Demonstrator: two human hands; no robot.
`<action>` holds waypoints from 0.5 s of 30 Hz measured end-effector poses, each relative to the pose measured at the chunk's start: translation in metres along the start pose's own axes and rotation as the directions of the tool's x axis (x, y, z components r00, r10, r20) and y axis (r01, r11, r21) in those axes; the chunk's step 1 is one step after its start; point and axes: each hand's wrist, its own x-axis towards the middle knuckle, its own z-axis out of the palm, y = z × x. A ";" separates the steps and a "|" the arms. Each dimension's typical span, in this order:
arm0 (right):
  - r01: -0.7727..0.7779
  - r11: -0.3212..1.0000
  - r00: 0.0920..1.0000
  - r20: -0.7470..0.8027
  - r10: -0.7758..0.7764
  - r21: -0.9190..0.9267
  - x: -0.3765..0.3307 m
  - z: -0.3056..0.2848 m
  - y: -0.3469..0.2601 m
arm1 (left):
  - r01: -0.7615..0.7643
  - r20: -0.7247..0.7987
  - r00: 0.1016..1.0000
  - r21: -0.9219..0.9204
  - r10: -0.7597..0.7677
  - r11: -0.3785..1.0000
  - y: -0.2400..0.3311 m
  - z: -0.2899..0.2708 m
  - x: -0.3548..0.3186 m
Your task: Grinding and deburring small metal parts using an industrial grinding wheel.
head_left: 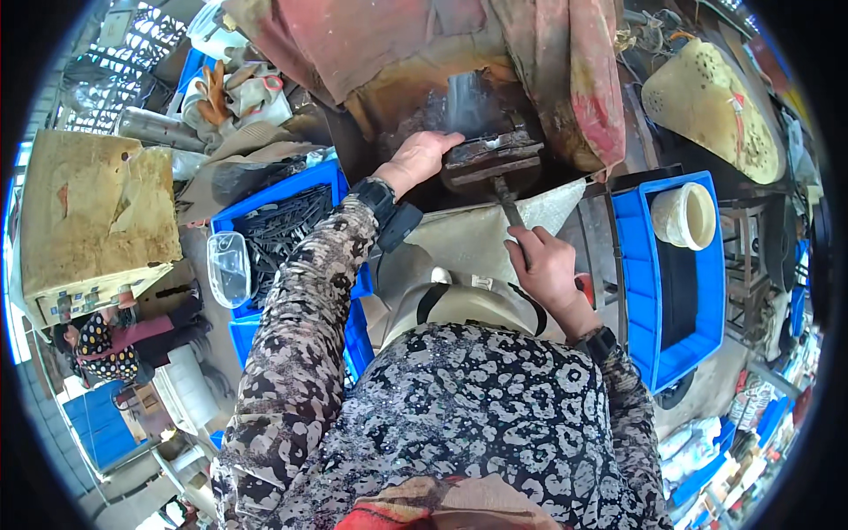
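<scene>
My right hand (549, 272) is closed round the rod-like handle of a dark metal holder (495, 168). The holder has a wide crossbar head, which lies at the mouth of a dark, rust-stained recess (402, 119). My left hand (422, 161) reaches in from the left, its fingers bent together and a fingertip at the left end of the head. Whatever it pinches there is hidden. Just beyond the head is a blurred grey-blue upright surface (468, 104). A pale sheet (481, 234) slopes down below the recess, towards my lap.
Reddish cloth (380, 40) drapes over the recess. A blue crate (340, 181) of dark strips stands at left, a clear plastic tub (230, 269) on its edge. At right, another blue crate (643, 283) holds dark pieces and a cream bucket (685, 216). Another person (110, 349) is far left.
</scene>
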 end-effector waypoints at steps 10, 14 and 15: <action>-0.040 0.998 0.993 -0.110 0.034 -0.052 0.049 -0.024 0.014 | 0.200 -0.273 0.942 -0.002 -0.193 0.980 0.039 -0.038 -0.039; -0.172 0.974 0.981 -0.116 0.156 -0.144 0.158 -0.041 0.003 | 0.260 -0.459 0.832 -0.175 -0.313 0.950 0.055 -0.036 -0.091; -0.201 0.958 0.978 -0.099 0.184 -0.206 0.187 -0.042 0.003 | 0.246 -0.512 0.797 -0.209 -0.321 0.946 0.062 -0.035 -0.100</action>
